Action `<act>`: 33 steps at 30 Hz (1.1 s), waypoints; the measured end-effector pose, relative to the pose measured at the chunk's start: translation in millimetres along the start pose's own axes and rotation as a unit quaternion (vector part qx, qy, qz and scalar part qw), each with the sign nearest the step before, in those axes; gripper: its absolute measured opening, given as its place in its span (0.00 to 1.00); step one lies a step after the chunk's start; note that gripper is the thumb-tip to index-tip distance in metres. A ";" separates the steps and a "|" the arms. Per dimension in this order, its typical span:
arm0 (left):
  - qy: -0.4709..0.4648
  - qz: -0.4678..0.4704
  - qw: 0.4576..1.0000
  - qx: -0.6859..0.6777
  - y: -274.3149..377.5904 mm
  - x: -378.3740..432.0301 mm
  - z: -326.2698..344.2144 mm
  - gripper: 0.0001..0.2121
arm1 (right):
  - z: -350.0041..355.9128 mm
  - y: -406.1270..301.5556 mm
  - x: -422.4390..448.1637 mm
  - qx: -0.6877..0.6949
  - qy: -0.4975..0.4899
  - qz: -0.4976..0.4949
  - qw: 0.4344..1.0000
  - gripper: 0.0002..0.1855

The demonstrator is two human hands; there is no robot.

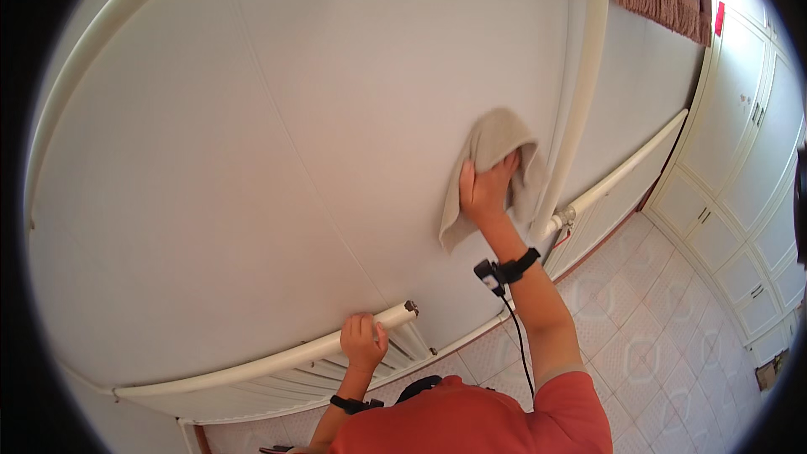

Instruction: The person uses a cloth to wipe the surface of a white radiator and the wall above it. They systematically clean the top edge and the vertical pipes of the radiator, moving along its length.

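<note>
My right hand (489,188) presses a grey-beige cloth (501,129) against the white wall (353,107), beside a vertical white pipe (589,69). The cloth drapes around the fingers, so some fingertips are hidden, and one corner hangs down to the left. Lower and to the left, my left hand (364,342) rests with its fingers curled over the top tube of a white radiator (302,353), close to the tube's chipped end. Each wrist wears a black strap with a small device; a cable runs down from the right one.
Another white radiator (630,167) runs along the wall at right, with a red-handled valve (564,236) at the pipe joint. A fringed pink curtain (662,3) hangs above it. White cabinets (725,132) stand at far right on a patterned tile floor (643,328).
</note>
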State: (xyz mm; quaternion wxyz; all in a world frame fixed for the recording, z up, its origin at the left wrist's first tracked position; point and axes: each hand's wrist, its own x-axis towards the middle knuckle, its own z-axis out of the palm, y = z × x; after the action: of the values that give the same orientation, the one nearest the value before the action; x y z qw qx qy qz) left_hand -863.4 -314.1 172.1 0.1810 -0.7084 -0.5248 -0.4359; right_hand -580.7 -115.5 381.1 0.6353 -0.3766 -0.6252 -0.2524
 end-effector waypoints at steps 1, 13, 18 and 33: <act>0.004 0.004 1.000 -0.001 0.2 0.1 1.8 0.10 | -0.1 -9.7 35.9 0.014 0.042 -0.019 0.999 0.28; 0.030 0.020 0.999 0.009 -3.9 -3.7 -2.5 0.12 | 35.8 -232.5 84.8 0.289 -0.227 -0.341 0.865 0.32; 0.013 0.010 1.000 0.004 -3.6 -6.2 -5.1 0.12 | 25.4 -245.5 145.7 0.484 -0.315 -0.194 0.793 0.26; 0.022 0.026 0.999 0.016 -4.9 -6.6 5.1 0.12 | 16.7 -21.6 292.5 0.046 0.161 -0.082 0.982 0.34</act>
State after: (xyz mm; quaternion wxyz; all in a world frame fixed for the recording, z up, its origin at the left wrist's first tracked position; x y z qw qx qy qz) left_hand -866.2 -312.5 163.0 0.2151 -0.7091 -0.5088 -0.4382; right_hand -581.3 -71.1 671.5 0.7219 -0.2487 -0.5540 -0.3316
